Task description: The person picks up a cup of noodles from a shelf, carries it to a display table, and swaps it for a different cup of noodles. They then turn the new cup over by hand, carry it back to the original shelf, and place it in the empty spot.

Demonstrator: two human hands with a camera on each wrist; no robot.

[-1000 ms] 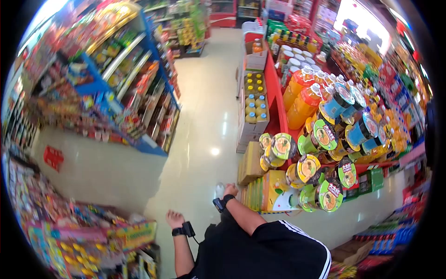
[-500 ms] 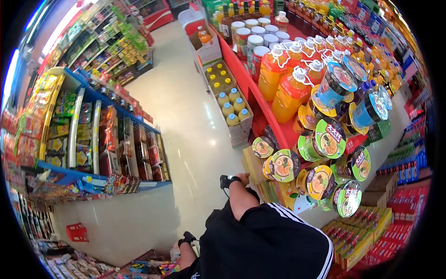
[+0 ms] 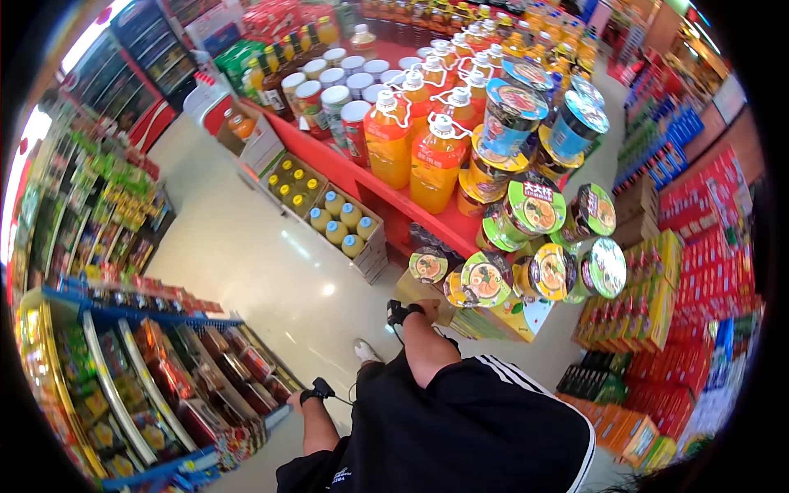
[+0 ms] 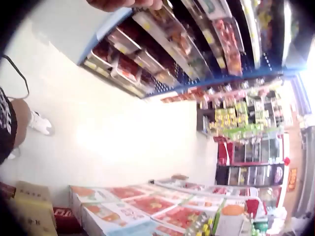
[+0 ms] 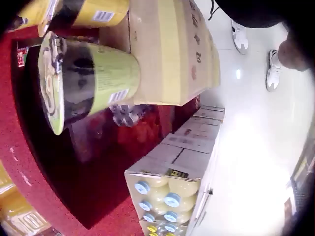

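A green-and-black noodle cup (image 5: 110, 73) sits beside a tan carton (image 5: 157, 49) near the right hand (image 3: 426, 310), whose grip I cannot tell; boxed bottles (image 3: 337, 220) flank the red tabletop (image 3: 450, 228); the left hand (image 3: 294, 401), loosely bent, holding nothing visible, nears blue shelving (image 4: 106, 29) above shiny floor (image 3: 218, 226)

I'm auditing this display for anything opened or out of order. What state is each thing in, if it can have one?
Noodle cups: lids on, some stacked.
Orange drink bottles: capped, upright.
White-lidded cans: lids on, upright.
Blue-capped bottles: capped, upright.
Bottle carton: open-topped.
Cardboard box: taped along its visible face.
Left hand: nothing visibly held.
Right hand: near the noodle cups, grip unclear.
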